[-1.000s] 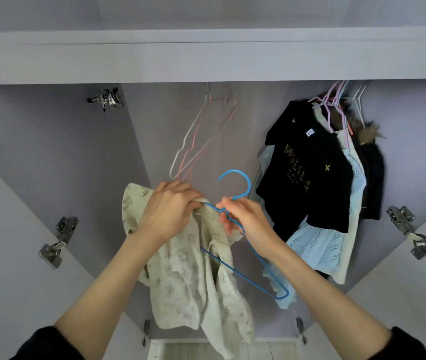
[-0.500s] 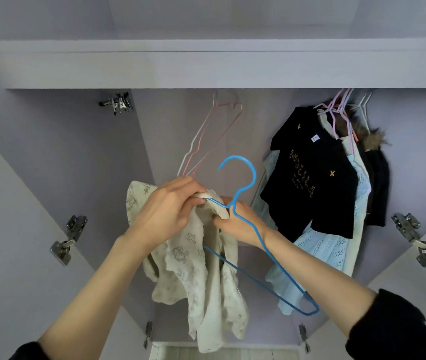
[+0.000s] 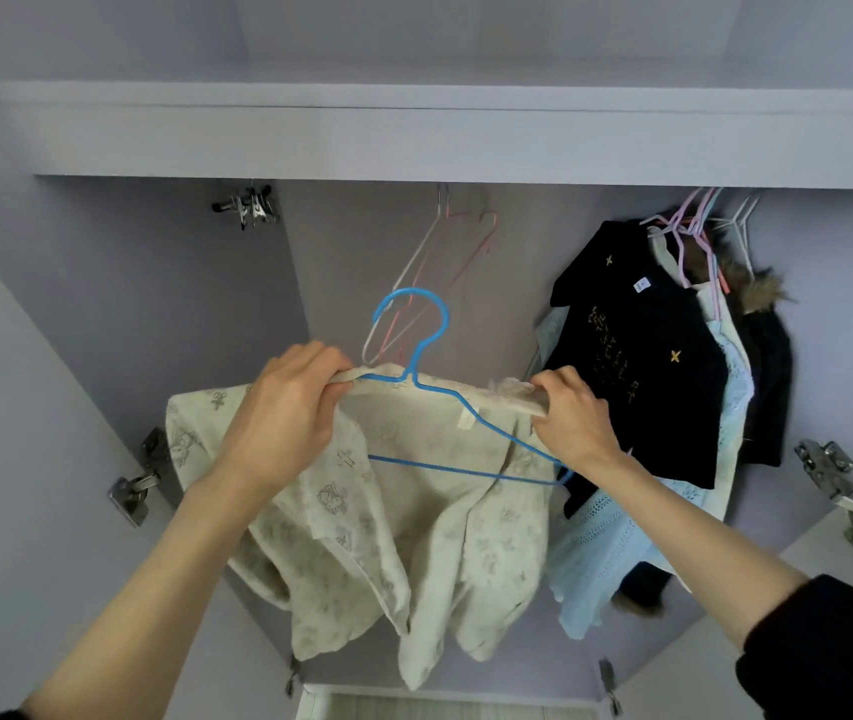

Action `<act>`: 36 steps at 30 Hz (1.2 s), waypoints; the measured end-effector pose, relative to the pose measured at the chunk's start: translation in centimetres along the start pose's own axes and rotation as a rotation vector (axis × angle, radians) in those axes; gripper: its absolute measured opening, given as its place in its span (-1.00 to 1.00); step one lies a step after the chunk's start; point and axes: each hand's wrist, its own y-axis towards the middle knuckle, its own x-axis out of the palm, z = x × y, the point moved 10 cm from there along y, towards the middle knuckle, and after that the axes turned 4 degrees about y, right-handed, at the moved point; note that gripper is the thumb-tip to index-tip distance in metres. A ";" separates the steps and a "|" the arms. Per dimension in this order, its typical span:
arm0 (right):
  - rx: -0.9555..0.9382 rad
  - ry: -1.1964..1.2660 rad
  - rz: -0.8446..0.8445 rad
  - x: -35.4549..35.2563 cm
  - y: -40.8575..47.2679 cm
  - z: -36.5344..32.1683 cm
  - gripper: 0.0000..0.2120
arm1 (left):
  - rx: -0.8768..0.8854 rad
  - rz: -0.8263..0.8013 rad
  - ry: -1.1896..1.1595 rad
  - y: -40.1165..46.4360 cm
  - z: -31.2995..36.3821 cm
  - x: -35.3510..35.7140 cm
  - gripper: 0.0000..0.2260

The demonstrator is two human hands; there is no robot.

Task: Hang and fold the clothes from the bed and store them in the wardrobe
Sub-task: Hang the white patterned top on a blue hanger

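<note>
I have the cream printed cotton baby top [image 3: 414, 517] spread out in front of the open lilac wardrobe [image 3: 154, 304], with the blue plastic-coated wire hanger [image 3: 416, 356] threaded inside its neckline and the hook standing up between my hands. My left hand [image 3: 284, 413] is curled round the left shoulder seam, pinching cloth and, I think, the wire under it; my right hand [image 3: 575, 418] grips the right shoulder edge the same way, pulling it outward over the hanger's arm.

The right side looks less settled: the hanger's arm slopes down past my right wrist and its lower bar shows through the open front, so I judge that shoulder is not fully seated. To do this well I should draw the fabric along until the seam sits on the bend of the wire, keep both shoulders level, and let the front panels fall evenly so nothing slides off.

Then the hook needs to go up to the rail, which is hidden behind the wardrobe's top panel. The gap between the bare pink and white wire hangers [image 3: 435, 283] and the black embroidered top [image 3: 637, 356] looks a good spot.
</note>
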 end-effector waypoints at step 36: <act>-0.078 0.476 -0.483 -2.1 -3.3 -2.9 -0.84 | -0.319 0.230 -0.346 0.0 -0.9 3.1 -0.87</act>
